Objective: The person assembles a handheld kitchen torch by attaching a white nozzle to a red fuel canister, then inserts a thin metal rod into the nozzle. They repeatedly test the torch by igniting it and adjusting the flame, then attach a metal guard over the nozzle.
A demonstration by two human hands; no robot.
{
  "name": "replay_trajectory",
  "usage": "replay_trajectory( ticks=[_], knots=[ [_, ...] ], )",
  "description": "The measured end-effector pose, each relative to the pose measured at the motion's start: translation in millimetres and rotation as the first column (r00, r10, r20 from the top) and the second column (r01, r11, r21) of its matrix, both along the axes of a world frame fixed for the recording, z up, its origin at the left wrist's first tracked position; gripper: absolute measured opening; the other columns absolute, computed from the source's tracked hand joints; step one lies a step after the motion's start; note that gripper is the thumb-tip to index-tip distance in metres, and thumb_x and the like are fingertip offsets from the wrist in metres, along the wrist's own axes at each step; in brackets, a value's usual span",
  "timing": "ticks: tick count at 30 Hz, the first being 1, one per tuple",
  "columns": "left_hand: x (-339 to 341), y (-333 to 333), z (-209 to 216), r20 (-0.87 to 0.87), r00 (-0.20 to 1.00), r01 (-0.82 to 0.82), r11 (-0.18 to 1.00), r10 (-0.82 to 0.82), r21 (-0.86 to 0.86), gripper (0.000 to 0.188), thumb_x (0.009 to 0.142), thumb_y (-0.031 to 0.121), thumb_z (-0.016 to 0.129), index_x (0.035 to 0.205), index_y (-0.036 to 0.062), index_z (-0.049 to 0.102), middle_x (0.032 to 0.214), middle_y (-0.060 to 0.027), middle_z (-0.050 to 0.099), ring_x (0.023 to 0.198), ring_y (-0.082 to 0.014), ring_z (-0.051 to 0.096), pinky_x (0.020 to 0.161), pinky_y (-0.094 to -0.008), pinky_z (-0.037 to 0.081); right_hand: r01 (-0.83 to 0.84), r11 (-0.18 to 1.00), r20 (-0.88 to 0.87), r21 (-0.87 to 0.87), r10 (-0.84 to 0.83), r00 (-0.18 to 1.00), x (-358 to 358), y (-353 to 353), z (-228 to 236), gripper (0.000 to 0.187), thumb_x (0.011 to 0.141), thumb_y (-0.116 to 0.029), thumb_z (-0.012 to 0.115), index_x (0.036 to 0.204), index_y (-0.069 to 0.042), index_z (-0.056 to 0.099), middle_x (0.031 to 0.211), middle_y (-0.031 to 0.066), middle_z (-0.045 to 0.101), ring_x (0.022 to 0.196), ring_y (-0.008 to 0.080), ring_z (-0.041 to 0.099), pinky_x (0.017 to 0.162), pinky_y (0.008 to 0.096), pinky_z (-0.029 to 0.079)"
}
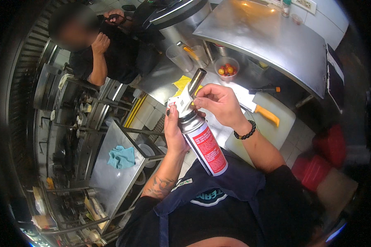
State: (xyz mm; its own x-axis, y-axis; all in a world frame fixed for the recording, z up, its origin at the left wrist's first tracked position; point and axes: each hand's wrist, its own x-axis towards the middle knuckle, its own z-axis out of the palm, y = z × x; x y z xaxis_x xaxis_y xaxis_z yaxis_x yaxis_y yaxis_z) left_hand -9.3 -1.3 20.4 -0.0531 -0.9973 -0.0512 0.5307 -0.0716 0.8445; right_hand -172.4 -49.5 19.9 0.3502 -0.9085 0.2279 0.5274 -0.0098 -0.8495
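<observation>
My left hand (174,133) is wrapped round the neck of a kitchen torch (209,150), its thumb up against the white burner head. The torch is a red and white gas canister, tilted with its dark metal nozzle pointing up and away from me. My right hand (220,105), with a beaded bracelet at the wrist, pinches the right side of the burner head; the fingers hide the part they grip. Beyond my right wrist a knife with an orange handle (268,115) lies on a pale cutting board (282,131). A yellow cloth (180,84) lies behind the burner head.
A bowl (234,77) of red and yellow tomatoes stands by clear plastic containers (179,57), below a raised steel shelf (272,37). An orange-tipped black tool (266,89) lies nearby. At left, a blue cloth (121,157) rests on a steel table (105,175). Another person (115,57) stands far left.
</observation>
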Motion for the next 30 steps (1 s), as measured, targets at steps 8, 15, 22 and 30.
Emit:
replay_trajectory(
  ticks=[8,15,22,30],
  knots=[
    [-1.8,1.1,2.1,0.009,0.999,-0.031,1.000,0.031,-0.002,0.051,0.101,0.045,0.047,0.120,-0.0017,0.052,0.093,-0.0158,0.066,0.080,-0.0261,0.070,0.069,-0.0366,0.060,0.169,0.980,-0.184,-0.108,-0.186,0.965,0.3,3.6,5.5,0.013,0.090,-0.005,0.070,0.099,0.004,0.065,0.091,0.0054,0.069,0.086,0.0086,0.064,0.077,0.0228,0.052],
    [-2.8,2.8,4.2,0.020,0.998,-0.052,0.999,0.052,-0.004,0.047,0.101,0.042,0.048,0.119,-0.0013,0.052,0.092,-0.0157,0.066,0.079,-0.0266,0.070,0.068,-0.0367,0.060,0.228,0.972,-0.111,-0.065,-0.234,0.966,6.5,10.8,5.8,0.013,0.089,-0.004,0.070,0.100,0.004,0.067,0.090,0.0051,0.069,0.084,0.0094,0.065,0.074,0.0235,0.053],
    [-6.0,5.9,11.1,0.137,0.985,-0.092,0.993,0.102,-0.073,0.049,0.102,0.045,0.044,0.121,0.0015,0.055,0.095,-0.0137,0.067,0.081,-0.0228,0.069,0.071,-0.0339,0.057,0.395,0.775,-0.241,-0.493,-0.558,0.794,6.5,10.9,6.0,0.012,0.088,-0.005,0.071,0.093,0.005,0.068,0.087,0.0087,0.069,0.083,0.0126,0.066,0.074,0.0244,0.053],
    [-10.6,6.4,18.6,0.113,0.983,-0.137,0.989,0.143,-0.061,0.040,0.102,0.035,0.050,0.125,0.0024,0.046,0.101,-0.0156,0.066,0.079,-0.0242,0.069,0.069,-0.0360,0.058,0.451,0.832,-0.195,-0.323,-0.525,0.828,17.0,11.8,-3.8,0.013,0.090,-0.008,0.070,0.095,0.004,0.067,0.085,0.0085,0.068,0.079,0.0126,0.066,0.070,0.0257,0.052]
  ],
)
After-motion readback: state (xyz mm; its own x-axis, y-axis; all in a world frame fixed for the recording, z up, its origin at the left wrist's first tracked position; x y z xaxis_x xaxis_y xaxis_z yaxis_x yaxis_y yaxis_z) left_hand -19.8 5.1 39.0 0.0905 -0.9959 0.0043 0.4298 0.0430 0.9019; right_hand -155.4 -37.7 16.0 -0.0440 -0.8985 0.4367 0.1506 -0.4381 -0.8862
